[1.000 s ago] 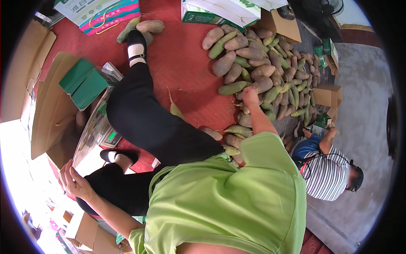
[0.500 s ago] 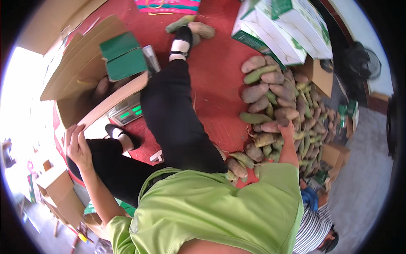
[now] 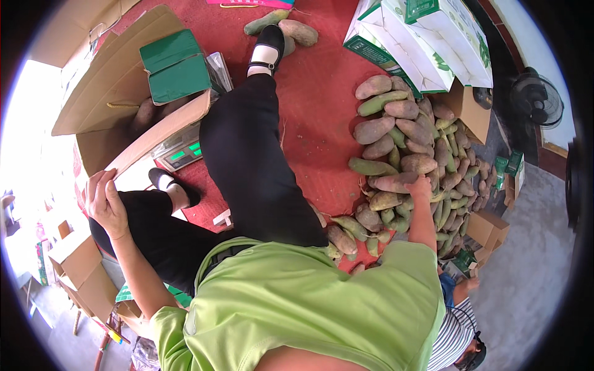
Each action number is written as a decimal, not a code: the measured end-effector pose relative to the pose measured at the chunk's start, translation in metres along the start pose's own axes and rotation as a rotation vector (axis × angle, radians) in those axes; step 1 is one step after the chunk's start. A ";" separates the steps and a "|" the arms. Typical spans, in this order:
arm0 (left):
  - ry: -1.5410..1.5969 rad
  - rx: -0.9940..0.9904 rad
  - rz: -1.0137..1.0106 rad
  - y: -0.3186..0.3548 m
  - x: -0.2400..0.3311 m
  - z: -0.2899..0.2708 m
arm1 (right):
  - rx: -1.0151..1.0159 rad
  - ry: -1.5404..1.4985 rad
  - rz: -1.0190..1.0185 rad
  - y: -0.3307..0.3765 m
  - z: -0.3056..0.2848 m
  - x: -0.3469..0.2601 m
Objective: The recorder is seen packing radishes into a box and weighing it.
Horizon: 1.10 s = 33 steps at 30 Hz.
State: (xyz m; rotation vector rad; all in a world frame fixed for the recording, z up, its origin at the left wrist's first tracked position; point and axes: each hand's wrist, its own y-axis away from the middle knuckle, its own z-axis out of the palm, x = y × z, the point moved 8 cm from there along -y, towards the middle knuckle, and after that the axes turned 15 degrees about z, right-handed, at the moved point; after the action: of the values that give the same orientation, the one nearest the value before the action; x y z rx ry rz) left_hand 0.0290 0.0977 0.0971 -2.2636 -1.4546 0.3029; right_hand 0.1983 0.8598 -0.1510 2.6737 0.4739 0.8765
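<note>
My right hand is closed round the end of a long purplish radish at the left side of a large heap of radishes, purplish and green ones mixed. The heap's other radishes touch it all round. Over at the left, my left hand is raised by my knee, its fingers loosely stretched out, the tips at the near edge of an open cardboard box. Several purplish radishes lie inside that box, partly hidden by a green carton at its rim.
A scale with lit green displays is under the box. White-and-green cartons stand beyond the heap, a black fan beside the wall. Two radishes lie by my foot. A person in a striped shirt is at lower right.
My right hand has closed further round the purplish radish, which has shifted slightly left. The left hand stays by the box edge, its fingers a little more spread. The view has tilted slightly.
</note>
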 end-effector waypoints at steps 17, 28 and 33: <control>0.035 0.034 -0.002 -0.006 0.005 -0.008 | 0.336 0.668 -0.608 0.037 0.069 -0.078; -0.007 0.035 0.033 -0.004 0.003 -0.011 | -0.003 -0.167 -0.559 0.057 0.032 -0.117; 0.006 0.062 0.010 -0.003 0.001 -0.013 | -0.109 -0.638 -0.998 0.127 -0.039 -0.188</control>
State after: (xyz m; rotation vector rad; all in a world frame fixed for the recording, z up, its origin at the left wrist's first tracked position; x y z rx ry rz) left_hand 0.0322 0.0962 0.1097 -2.2215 -1.4116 0.3392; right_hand 0.0589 0.6775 -0.1711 1.9985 1.3243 -0.2216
